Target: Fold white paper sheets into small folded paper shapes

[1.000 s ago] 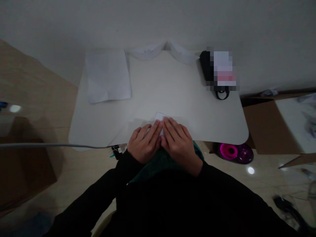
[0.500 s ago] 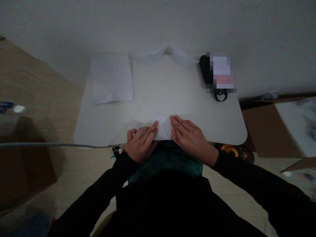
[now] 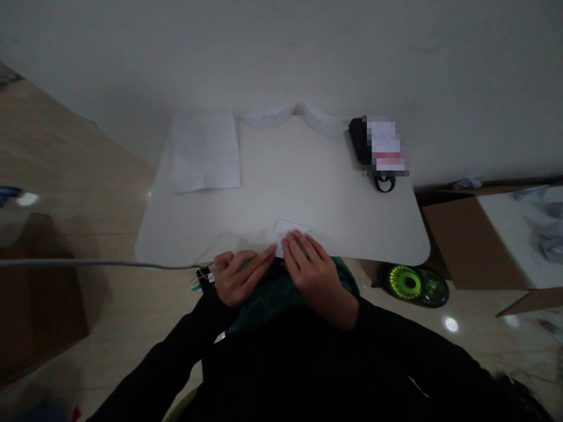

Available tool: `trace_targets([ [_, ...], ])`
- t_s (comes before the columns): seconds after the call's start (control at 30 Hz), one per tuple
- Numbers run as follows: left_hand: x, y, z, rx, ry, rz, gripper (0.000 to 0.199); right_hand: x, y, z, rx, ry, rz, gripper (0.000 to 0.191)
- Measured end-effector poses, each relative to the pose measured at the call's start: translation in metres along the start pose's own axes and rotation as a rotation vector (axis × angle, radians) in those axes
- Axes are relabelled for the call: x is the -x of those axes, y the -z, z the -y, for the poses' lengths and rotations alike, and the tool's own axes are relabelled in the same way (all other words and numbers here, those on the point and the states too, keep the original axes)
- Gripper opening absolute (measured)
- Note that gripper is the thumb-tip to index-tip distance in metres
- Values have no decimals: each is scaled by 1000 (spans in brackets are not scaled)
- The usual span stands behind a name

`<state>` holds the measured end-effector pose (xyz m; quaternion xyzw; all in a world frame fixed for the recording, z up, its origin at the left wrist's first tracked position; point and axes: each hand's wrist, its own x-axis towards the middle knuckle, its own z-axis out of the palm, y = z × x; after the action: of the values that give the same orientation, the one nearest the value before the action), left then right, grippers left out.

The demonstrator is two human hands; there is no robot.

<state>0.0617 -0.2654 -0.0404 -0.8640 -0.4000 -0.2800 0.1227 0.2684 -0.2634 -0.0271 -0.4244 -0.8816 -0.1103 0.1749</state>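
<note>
A small folded piece of white paper [image 3: 281, 228] lies at the table's front edge, its upper corners and a slanting fold line showing. My left hand [image 3: 241, 274] pinches the paper's left side with its fingertips; the thumb is hidden. Across the lower right of the paper, my right hand [image 3: 313, 269] lies with fingers stretched and close together, pressing on it. That hand covers much of the sheet.
A larger white sheet [image 3: 206, 153] lies at the table's back left. Curved paper strips [image 3: 323, 122] stand along the wall. A black case [image 3: 359, 140] sits at the back right. A cable [image 3: 97, 263] reaches the table's left front; an open cardboard box [image 3: 472, 243] stands right.
My right hand has moved left and over the paper, covering its right part. My left hand has shifted slightly left and down. The view has moved a little, and the floor fan's glow turned from orange to green.
</note>
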Motion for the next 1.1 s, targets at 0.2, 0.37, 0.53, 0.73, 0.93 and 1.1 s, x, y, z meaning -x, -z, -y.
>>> trace_targets([
  [0.2,-1,-2,4,89,-9,-41,31,-3,1,8,-53,-70,-62,23],
  [0.37,-19,0,5,372,179,-11,52,-5,10,-7,-349,-83,-147,21],
  [0.53,-47,-1,-7,833,479,-41,55,-22,27,-14,-985,-455,-405,11],
  [0.73,-83,-11,-6,1047,753,-121,41,-33,18,-25,-1147,-708,-362,23],
  [0.93,-85,-26,23,721,447,194,11,-17,0,-56,-615,-157,-150,29],
  [1.1,-68,-26,17,282,243,154,21,-6,-6,-64,-490,53,-7,36],
])
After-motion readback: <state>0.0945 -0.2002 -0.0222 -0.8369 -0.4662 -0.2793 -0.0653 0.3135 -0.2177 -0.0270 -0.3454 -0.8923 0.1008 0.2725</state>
